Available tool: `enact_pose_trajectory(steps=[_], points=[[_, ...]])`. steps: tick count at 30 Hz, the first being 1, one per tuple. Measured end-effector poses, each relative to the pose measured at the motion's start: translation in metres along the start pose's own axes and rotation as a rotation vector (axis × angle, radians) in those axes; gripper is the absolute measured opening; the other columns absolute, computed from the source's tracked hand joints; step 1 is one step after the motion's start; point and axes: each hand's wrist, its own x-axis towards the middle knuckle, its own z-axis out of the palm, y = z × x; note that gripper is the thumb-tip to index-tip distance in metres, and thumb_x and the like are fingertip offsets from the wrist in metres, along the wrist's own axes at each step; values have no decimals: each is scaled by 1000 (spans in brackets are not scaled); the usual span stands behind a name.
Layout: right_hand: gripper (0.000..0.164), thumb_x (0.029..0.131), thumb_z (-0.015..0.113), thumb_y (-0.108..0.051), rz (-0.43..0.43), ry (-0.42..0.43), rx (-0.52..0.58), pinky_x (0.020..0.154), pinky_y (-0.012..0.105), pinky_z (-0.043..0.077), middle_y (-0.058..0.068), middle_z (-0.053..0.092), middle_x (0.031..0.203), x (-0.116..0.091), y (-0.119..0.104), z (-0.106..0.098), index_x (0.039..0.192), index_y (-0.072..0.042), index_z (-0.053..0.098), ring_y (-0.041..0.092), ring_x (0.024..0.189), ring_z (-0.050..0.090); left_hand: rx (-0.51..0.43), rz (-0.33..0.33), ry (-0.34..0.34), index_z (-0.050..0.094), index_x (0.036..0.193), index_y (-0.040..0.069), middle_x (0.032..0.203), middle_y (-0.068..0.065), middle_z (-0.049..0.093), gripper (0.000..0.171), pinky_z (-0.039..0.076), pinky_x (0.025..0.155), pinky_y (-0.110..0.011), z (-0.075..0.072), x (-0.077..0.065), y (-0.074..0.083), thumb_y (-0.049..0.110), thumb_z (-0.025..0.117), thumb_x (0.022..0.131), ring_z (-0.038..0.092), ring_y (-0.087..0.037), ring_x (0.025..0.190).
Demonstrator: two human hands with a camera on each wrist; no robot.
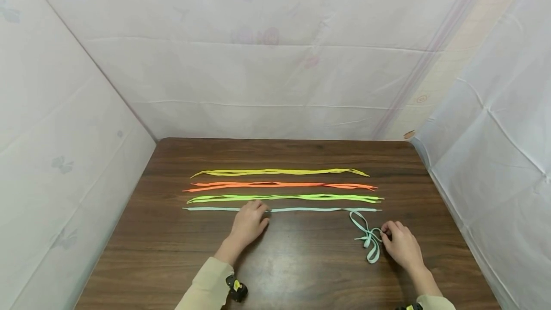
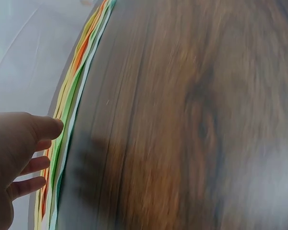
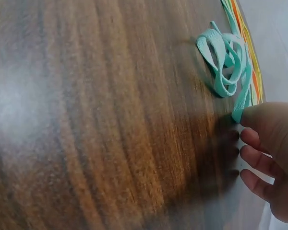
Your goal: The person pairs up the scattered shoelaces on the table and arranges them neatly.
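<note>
A loosely looped mint-green shoelace (image 1: 371, 238) lies at the right of the table. One loop of it runs to my right hand (image 1: 402, 245), which pinches it between thumb (image 3: 259, 117) and forefinger. A straight light blue shoelace (image 1: 310, 209) stretches across the table nearest me. My left hand (image 1: 248, 224) is over its left half, fingers extended and slightly bent. In the left wrist view, the left thumb (image 2: 50, 127) and fingers are spread apart beside the row of laces, with nothing between them.
Beyond the light blue lace lie a lime-green shoelace pair (image 1: 310, 197), an orange pair (image 1: 301, 184) and a yellow pair (image 1: 292, 171), roughly parallel. The dark wood table (image 1: 172, 252) is bordered by white patterned sheets (image 1: 267, 80) at the back and sides.
</note>
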Motion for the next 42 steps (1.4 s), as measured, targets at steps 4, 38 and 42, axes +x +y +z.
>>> enact_pose_trajectory(steps=[4,38,42], points=[[12,74,67,-2,29,-25,20,52,30,36,1,50,68,0,-1,-1,76,-8,57,14,60,45,8,57,-20,67,92,15,95,0,62,17,49,78,-33,7,7,17,19,74,76,59,-18,88],[10,77,62,1,157,176,126,48,31,35,1,55,68,-3,3,-17,80,-8,61,5,56,43,146,342,-119,66,100,27,93,9,58,21,45,69,-20,61,55,166,40,65,83,54,-6,81],[10,77,62,1,161,169,130,49,30,35,1,55,69,-4,2,-17,80,-8,61,6,57,44,176,341,-133,65,100,26,93,9,57,24,45,69,-20,67,57,176,43,64,83,53,-6,81]])
